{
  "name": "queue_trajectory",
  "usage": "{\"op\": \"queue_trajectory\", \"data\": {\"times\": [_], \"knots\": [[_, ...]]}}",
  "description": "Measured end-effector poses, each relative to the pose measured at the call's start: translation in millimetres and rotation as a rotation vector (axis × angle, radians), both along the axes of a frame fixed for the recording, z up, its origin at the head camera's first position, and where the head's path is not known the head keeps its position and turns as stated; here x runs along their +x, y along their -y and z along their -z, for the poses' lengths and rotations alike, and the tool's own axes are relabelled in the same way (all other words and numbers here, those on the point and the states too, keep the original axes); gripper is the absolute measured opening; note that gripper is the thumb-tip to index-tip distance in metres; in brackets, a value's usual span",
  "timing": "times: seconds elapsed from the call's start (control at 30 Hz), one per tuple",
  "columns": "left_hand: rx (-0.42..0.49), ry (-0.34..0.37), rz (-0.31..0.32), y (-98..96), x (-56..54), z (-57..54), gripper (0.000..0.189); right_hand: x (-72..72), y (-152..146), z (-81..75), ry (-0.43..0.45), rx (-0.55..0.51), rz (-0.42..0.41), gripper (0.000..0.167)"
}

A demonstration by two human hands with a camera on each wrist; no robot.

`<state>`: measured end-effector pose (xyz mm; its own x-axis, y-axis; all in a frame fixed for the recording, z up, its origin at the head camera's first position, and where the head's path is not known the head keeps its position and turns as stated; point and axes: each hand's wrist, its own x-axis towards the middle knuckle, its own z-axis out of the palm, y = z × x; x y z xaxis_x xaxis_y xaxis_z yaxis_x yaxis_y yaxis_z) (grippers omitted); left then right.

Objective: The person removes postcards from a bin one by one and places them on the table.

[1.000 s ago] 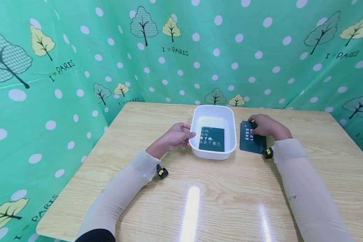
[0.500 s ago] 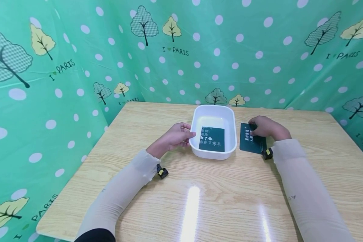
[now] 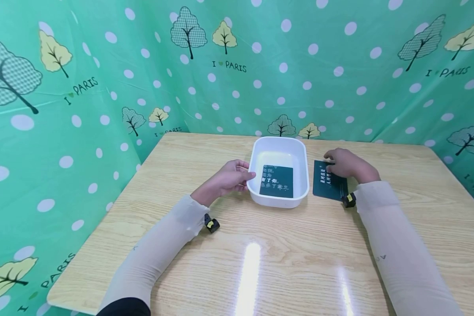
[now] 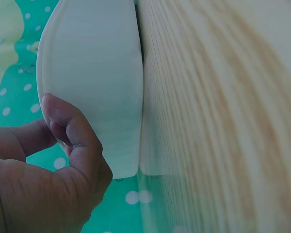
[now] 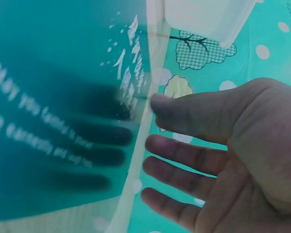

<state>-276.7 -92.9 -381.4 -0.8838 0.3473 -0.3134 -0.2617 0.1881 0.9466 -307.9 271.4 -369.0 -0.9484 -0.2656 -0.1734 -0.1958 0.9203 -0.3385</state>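
A white plastic tub (image 3: 277, 203) stands on the table, with a dark green card (image 3: 276, 188) bearing white characters lying inside. My left hand (image 3: 230, 177) pinches the tub's left rim; the left wrist view shows thumb and fingers on either side of that wall (image 4: 92, 73). Right of the tub, another dark green card (image 3: 326, 189) with white lettering lies flat; whether others lie beneath it cannot be told. Over its far right corner hovers my right hand (image 3: 347, 164). In the right wrist view its fingers (image 5: 184, 160) are nearly straight, apart from their reflections in the glossy card (image 5: 43, 48).
The wood-grain table (image 3: 292, 245) stretches in front of both arms and out to the right. A green curtain (image 3: 237, 79) with trees and dots hangs along its back and left edges. Small black wrist cameras (image 3: 212, 224) sit at both cuffs.
One second ago a second card's edge stuck out beside the top one at the right; now only one outline shows. My right hand has lifted slightly off the card. The left hand holds still.
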Motion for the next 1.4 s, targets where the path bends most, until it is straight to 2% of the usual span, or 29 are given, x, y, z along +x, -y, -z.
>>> {"op": "queue_trajectory", "data": {"times": [0.37, 0.73, 1.03, 1.4], "knots": [[-0.004, 0.0, -0.001, 0.3, -0.5, 0.2, 0.044, 1.3, 21, -10.6, -0.185, -0.125, -0.017, 0.049], [-0.006, -0.002, -0.006, 0.4, 0.1, -0.3, 0.038, 8.1, 53, -13.2, -0.323, -0.16, -0.084, 0.054], [-0.003, 0.001, -0.005, 0.3, -0.8, 0.5, 0.04, 13.8, 76, -12.7, -0.356, -0.138, -0.134, 0.056], [-0.013, 0.001, -0.01, -0.1, -0.2, 0.0, 0.039, 21.3, 97, -7.9, -0.288, -0.084, -0.196, 0.061]]}}
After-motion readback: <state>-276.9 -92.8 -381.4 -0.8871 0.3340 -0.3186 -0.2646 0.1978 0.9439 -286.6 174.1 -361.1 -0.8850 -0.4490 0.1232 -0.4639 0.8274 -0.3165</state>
